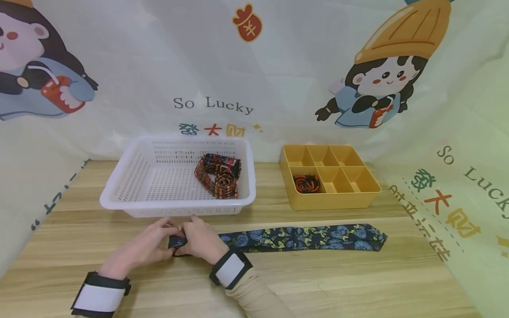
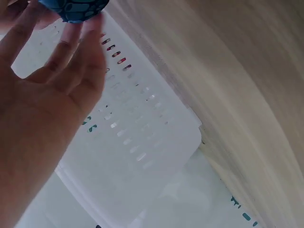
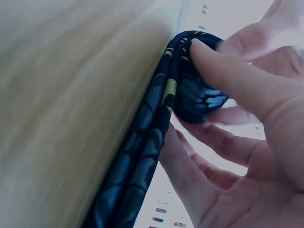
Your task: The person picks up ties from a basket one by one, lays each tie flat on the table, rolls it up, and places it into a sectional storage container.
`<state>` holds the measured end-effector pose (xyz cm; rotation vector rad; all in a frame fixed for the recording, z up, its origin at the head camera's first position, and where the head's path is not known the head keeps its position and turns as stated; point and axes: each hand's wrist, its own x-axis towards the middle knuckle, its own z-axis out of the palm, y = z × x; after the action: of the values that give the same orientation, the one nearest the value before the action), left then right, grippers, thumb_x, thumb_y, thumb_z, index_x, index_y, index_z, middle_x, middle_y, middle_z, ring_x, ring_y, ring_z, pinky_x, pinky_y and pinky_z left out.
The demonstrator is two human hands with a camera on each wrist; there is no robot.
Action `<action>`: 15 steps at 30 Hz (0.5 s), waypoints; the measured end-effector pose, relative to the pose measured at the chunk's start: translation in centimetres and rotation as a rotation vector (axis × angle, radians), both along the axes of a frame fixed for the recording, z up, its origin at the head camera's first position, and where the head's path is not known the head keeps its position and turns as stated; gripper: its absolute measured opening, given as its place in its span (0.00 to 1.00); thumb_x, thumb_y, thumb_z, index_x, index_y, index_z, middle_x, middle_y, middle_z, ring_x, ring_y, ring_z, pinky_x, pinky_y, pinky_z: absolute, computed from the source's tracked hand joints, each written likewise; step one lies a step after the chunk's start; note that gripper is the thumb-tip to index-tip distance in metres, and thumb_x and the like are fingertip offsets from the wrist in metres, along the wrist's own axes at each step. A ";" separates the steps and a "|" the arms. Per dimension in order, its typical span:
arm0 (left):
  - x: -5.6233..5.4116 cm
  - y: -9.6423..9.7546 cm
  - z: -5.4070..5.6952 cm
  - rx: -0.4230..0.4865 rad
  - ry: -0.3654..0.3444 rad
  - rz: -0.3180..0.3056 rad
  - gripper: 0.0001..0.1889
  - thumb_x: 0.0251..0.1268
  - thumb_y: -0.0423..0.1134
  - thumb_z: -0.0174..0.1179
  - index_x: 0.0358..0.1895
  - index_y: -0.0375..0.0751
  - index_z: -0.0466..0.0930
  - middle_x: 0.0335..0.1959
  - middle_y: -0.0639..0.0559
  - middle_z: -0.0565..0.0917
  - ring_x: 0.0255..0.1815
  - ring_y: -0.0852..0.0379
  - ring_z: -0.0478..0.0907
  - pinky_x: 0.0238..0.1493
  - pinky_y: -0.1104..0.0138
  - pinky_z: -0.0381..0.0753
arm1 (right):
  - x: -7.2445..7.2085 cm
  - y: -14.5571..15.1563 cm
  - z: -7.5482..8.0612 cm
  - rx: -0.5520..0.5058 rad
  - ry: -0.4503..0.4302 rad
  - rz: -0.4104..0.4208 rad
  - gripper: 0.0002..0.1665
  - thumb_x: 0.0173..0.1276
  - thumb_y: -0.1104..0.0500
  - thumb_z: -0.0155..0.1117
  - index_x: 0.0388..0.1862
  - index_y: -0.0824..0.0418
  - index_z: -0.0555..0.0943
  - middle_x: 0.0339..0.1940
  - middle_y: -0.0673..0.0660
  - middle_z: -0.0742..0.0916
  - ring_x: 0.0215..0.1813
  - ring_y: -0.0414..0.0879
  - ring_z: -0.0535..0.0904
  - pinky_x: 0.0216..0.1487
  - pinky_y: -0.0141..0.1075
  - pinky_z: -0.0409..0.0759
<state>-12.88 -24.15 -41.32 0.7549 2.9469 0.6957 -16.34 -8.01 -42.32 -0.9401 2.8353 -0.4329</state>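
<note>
A navy necktie (image 1: 298, 238) with blue and yellow figures lies lengthwise on the table, its pointed wide end to the right. Its left end is wound into a roll (image 3: 199, 90), seen close up in the right wrist view. My left hand (image 1: 145, 245) holds the outer left side of that roll with thumb and fingers. From the other side, my right hand (image 1: 203, 240) grips it too, thumb on top and fingers beneath. In the left wrist view, the left hand's fingers (image 2: 90, 61) reach up to the patterned fabric, mostly cut off by the frame.
Behind the hands stands a white perforated basket (image 1: 176, 207) with red plaid neckties (image 1: 216, 174), partly coiled. To the right is a yellow six-compartment box (image 1: 334, 201); a rolled red-and-black necktie (image 1: 306, 183) sits in its front left compartment. A printed cloth (image 1: 278, 79) hangs behind.
</note>
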 end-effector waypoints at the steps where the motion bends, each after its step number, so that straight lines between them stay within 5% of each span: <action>1: 0.0 0.0 0.0 0.005 -0.001 0.001 0.20 0.43 0.29 0.69 0.45 0.38 0.80 0.45 0.45 0.79 0.46 0.48 0.79 0.46 0.55 0.81 | 0.0 0.0 0.0 -0.001 -0.002 -0.009 0.25 0.47 0.42 0.77 0.41 0.52 0.83 0.40 0.47 0.81 0.38 0.37 0.78 0.37 0.25 0.76; 10: -0.2 0.2 0.1 0.034 -0.026 -0.018 0.14 0.40 0.28 0.68 0.35 0.42 0.82 0.39 0.49 0.79 0.39 0.54 0.79 0.37 0.63 0.82 | -0.4 0.6 0.2 0.007 -0.060 0.034 0.29 0.46 0.41 0.77 0.44 0.51 0.81 0.44 0.47 0.82 0.44 0.37 0.78 0.43 0.25 0.76; 15: 0.0 0.4 -0.1 0.004 -0.013 -0.017 0.15 0.40 0.28 0.68 0.37 0.40 0.85 0.43 0.47 0.77 0.44 0.51 0.77 0.42 0.60 0.81 | -0.2 0.7 0.6 0.030 -0.039 0.061 0.24 0.46 0.45 0.78 0.42 0.50 0.82 0.42 0.46 0.82 0.42 0.36 0.77 0.40 0.24 0.75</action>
<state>-12.91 -23.74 -41.44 0.7714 2.9249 0.7029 -16.51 -7.35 -41.74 -0.9986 2.7622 -0.3955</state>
